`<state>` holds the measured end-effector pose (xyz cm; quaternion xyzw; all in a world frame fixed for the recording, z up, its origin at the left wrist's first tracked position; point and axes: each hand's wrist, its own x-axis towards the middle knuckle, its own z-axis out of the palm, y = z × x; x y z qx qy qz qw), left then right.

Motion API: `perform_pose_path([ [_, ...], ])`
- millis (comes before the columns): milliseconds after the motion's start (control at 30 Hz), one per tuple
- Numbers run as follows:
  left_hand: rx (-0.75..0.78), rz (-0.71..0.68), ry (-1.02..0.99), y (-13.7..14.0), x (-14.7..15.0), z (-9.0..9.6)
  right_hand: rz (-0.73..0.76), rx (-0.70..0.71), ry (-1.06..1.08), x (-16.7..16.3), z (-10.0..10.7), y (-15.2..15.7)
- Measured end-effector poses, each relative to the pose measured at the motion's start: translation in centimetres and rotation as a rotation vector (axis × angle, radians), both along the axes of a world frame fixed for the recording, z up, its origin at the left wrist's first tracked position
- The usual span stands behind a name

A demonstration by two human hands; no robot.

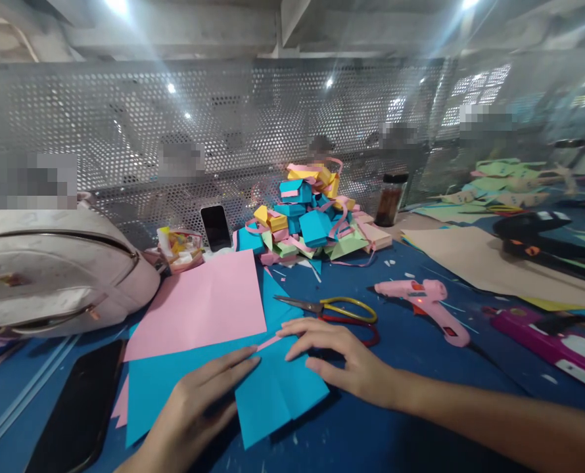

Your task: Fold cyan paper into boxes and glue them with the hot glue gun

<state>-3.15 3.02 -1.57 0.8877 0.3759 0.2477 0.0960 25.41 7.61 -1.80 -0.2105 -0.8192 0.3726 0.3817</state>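
A creased blue sheet of paper (277, 394) lies in front of me, its near edge slightly raised. Along its far edge runs a short pink paper strip (269, 342). My left hand (208, 387) has its fingers stretched out, tips on the strip's left end; its thumb is partly hidden below. Fingers spread, my right hand (334, 355) rests its tips on the strip's right end and the blue sheet. Scissors (322, 307) with yellow and red handles lie just beyond my right hand. Under and beyond my left hand are a larger blue sheet (174, 387) and a pink sheet (204, 302).
A pink glue gun (421, 299) and a purple tool (553, 341) lie right. Folded paper boxes (312, 217) are piled at the back beside a dark bottle (390, 200). Left are a white backpack (60, 269), a phone (80, 407) and another phone (216, 226).
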Motion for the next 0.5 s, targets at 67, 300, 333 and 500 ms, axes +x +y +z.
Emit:
perform_pose_path([
  [67,-0.005,-0.002,-0.012,0.14,-0.07,-0.14,0.015,-0.031,0.001,-0.04,-0.12,0.18],
  [300,-0.009,0.013,-0.023,0.21,-0.27,-0.24,0.057,-0.002,-0.077,-0.27,-0.37,0.45],
  [333,-0.011,0.013,-0.013,0.22,-0.30,-0.23,0.060,0.004,-0.088,-0.30,-0.36,0.42],
  [500,-0.034,-0.011,0.050,0.35,-0.22,0.19,0.041,0.014,-0.119,-0.41,-0.21,0.21],
])
